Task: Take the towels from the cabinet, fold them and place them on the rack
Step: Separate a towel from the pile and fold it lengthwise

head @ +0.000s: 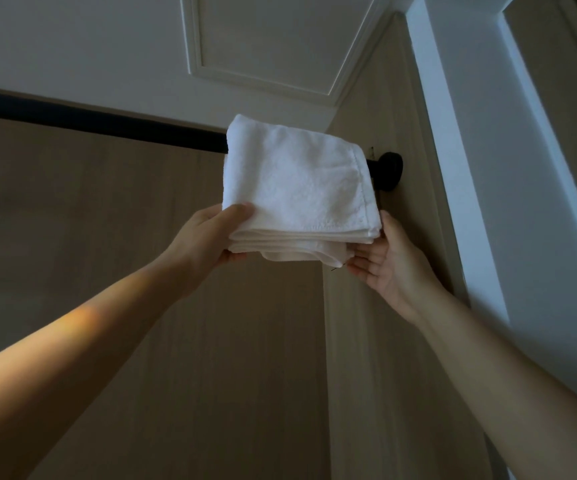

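Observation:
A folded white towel [294,188] hangs over a black rail [100,124] high on the wall, close to the rail's right end mount [390,171]. My left hand [210,237] grips the towel's lower left corner, thumb on the front face. The lower right corner rests in my right hand [389,265], which has its fingers under the layered edges. Both arms reach upward. The stretch of rail behind the towel is hidden.
The black rail runs left across a beige wall. A wall corner and a white door frame [453,168] stand just right of the mount. Above is a white ceiling with a moulded panel [266,39].

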{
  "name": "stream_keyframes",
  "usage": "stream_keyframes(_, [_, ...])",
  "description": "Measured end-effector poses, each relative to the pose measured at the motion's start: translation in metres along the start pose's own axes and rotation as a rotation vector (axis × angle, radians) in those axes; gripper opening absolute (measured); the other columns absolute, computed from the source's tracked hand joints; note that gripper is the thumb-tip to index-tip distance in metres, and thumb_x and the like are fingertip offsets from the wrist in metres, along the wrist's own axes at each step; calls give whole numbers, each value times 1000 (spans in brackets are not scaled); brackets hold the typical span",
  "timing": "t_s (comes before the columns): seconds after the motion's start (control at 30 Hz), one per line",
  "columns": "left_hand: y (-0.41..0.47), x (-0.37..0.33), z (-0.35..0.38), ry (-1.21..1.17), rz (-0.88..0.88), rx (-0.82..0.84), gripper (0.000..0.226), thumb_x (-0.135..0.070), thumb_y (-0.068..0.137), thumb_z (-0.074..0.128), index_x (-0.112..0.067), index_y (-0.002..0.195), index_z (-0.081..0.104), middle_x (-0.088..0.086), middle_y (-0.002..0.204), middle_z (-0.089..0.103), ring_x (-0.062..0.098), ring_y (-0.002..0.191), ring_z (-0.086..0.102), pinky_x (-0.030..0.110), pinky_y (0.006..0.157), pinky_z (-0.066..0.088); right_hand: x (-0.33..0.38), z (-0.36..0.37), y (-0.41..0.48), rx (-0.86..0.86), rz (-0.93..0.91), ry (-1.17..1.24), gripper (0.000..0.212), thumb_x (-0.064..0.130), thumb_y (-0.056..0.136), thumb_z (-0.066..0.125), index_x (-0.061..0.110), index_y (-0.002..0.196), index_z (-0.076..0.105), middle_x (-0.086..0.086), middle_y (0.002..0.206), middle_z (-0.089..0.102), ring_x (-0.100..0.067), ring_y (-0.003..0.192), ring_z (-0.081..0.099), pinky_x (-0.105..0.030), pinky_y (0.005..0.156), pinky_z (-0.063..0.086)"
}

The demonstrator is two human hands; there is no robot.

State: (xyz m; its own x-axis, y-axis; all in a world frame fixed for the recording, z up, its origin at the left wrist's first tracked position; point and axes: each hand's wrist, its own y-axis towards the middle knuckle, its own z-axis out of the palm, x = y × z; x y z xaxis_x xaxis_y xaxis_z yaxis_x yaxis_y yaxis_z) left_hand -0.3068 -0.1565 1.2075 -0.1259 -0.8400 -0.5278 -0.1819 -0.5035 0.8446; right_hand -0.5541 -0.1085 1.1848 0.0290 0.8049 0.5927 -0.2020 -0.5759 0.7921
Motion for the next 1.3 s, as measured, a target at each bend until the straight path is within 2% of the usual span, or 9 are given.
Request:
stream_keyframes(0.23, [-1,-1,-2,91,38,-29,18,-24,94,56,-13,89,69,16,104,69,34,101,65,49,97,51,18,2,1,51,-15,-213,53,76,80,47,34,106,64,-1,102,76,-18,98,72,-40,93,55])
stream_keyframes(0.4, [0,3,1,82,50,-22,23,-25,95,56,-5,96,69,23,109,67,39,103,64,53,99,48,32,9,1,85,98,-150,45,63,91,50,27,113,63,-3,105,75,-22,100,71,-36,84,55])
stream_keyframes(0.53, [-1,8,-4,25,34,-18,20,-25,94,58,-8,94,69,16,102,68,29,94,64,44,94,52,22,11,-5,79,141,-78,21,36,93,63,20,106,68,-6,112,70,-20,101,68,-33,83,55])
stream_keyframes(0.7, [-1,15,-12,-8,50,7,18,-25,92,62,-10,90,72,3,93,70,19,88,68,32,82,58,12,13,-9,110,171,118,22,25,93,64,10,109,67,-12,109,71,-23,97,71,-29,72,59])
stream_keyframes(0.9, [-3,16,-11,-54,91,34,22,-22,92,63,-18,78,78,-1,88,74,16,86,71,24,71,58,14,8,-7,15,-68,-208,22,25,92,66,6,101,69,-8,94,76,-20,81,74,-23,67,58])
stream_keyframes(1.0, [-4,17,-10,-19,135,1,12,-24,90,66,-15,90,74,5,93,73,20,88,71,29,73,60,12,5,-5,-32,-175,-367,12,24,94,64,14,92,71,-7,88,76,-17,76,73,-26,69,59])
stream_keyframes(1.07, [-4,17,-7,-49,116,-26,27,-22,86,71,-10,109,62,4,96,71,20,88,72,28,70,59,12,1,-3,-64,-220,-437,10,23,95,63,16,91,69,-7,89,75,-14,71,72,-26,67,58])
stream_keyframes(1.17, [-5,17,-2,-111,48,-48,51,-20,82,75,-13,123,46,3,103,68,19,88,73,36,74,60,9,-3,0,-130,-228,-446,18,20,95,64,12,110,58,-7,95,72,-13,64,72,-20,55,55])
stream_keyframes(1.3, [-3,14,13,15,127,-22,38,-20,88,68,-17,123,54,1,106,67,17,90,70,32,71,61,7,-5,2,-231,-229,-486,28,21,97,60,21,121,46,-6,108,68,-15,70,72,-16,52,51])
